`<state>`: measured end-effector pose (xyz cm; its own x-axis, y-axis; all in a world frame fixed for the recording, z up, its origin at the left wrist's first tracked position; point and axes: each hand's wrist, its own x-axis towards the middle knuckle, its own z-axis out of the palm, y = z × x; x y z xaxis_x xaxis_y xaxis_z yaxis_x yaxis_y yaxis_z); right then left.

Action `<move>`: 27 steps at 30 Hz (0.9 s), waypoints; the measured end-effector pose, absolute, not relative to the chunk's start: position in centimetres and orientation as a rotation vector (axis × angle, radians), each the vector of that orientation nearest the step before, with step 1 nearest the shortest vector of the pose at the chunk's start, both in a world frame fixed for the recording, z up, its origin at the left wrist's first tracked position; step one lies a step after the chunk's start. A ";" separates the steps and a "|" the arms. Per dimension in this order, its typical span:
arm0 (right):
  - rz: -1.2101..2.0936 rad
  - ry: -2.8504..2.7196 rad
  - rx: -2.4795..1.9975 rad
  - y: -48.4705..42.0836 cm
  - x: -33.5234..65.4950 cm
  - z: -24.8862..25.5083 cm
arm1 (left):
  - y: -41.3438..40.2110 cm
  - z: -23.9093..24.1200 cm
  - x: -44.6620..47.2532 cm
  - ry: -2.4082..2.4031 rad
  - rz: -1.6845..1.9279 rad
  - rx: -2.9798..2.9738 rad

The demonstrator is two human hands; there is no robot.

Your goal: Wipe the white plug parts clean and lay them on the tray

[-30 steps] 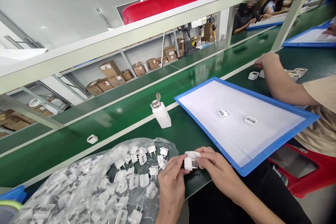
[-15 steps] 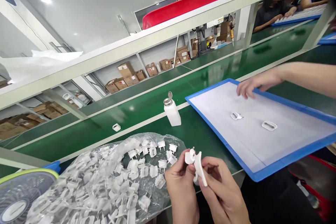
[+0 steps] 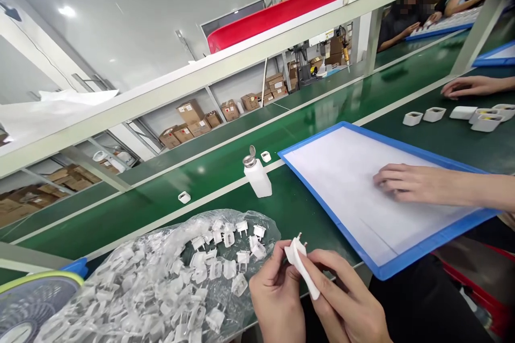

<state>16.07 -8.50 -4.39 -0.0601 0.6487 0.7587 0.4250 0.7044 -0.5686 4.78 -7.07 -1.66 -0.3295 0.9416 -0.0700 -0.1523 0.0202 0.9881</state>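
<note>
At the bottom centre, my left hand pinches a small white plug piece with metal pins at its top end. My right hand closes on a thin, curved white piece pressed against the plug piece. Whether that white piece is cloth or plastic I cannot make out. To the left of my hands lies a clear plastic bag spread open, with many similar white plug pieces in and on it.
A white pump bottle with its lid up stands behind the bag. White housings sit on the green belt. Another person's hand is over the blue-rimmed tray; a further hand rests near several white housings. A fan is lower left.
The plug piece has turned in my hands, and the white curved piece now covers more of it. The other person's arm has moved nearer across the tray. A white housing now shows beside the bottle.
</note>
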 end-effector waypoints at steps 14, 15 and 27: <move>0.094 -1.250 -1.265 -9.1 17.6 -4.0 | -7.3 -1.0 5.4 0.946 1.371 0.351; 0.075 -1.277 -1.244 -9.2 17.6 -3.7 | -7.4 -1.0 5.3 0.939 1.353 0.343; 0.408 -1.755 -0.842 -8.4 17.6 -2.4 | -7.7 -3.1 4.3 0.992 1.387 0.806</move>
